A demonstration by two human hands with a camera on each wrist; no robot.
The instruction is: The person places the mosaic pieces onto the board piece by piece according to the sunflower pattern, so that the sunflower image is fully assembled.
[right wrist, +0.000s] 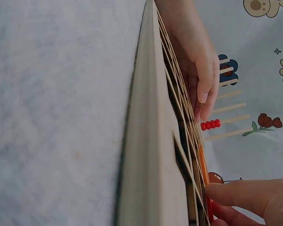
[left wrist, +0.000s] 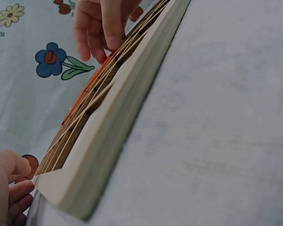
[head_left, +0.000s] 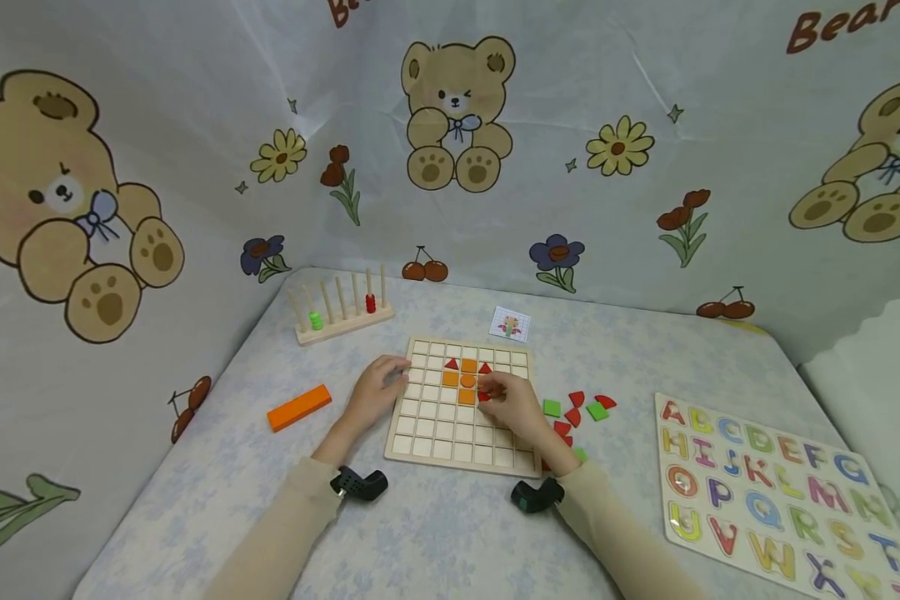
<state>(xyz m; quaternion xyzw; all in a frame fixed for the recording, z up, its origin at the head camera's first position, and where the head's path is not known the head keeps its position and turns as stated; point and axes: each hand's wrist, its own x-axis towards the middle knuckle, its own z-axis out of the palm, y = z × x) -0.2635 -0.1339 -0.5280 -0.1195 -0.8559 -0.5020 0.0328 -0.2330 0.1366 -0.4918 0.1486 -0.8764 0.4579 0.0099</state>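
A wooden grid board (head_left: 420, 446) lies on the table with orange square tiles (head_left: 450, 379), an orange round tile (head_left: 468, 381) and red triangular tiles (head_left: 452, 364) in its cells. My right hand (head_left: 516, 404) is over the right half of the board and pinches a small red tile (head_left: 483, 397) at the grid, beside the orange tiles; fingers hide most of its shape. At the board's left edge, my left hand (head_left: 375, 390) rests with relaxed fingers touching the rim. From the right wrist view, the thumb (right wrist: 236, 193) presses close against the red piece.
Loose red and green tiles (head_left: 597, 410) lie right of the board. Behind it is a small picture card (head_left: 510, 323). A peg rack (head_left: 345, 325) with green and red beads stands back left, near an orange bar (head_left: 298, 407). An alphabet board (head_left: 776, 492) lies at right.
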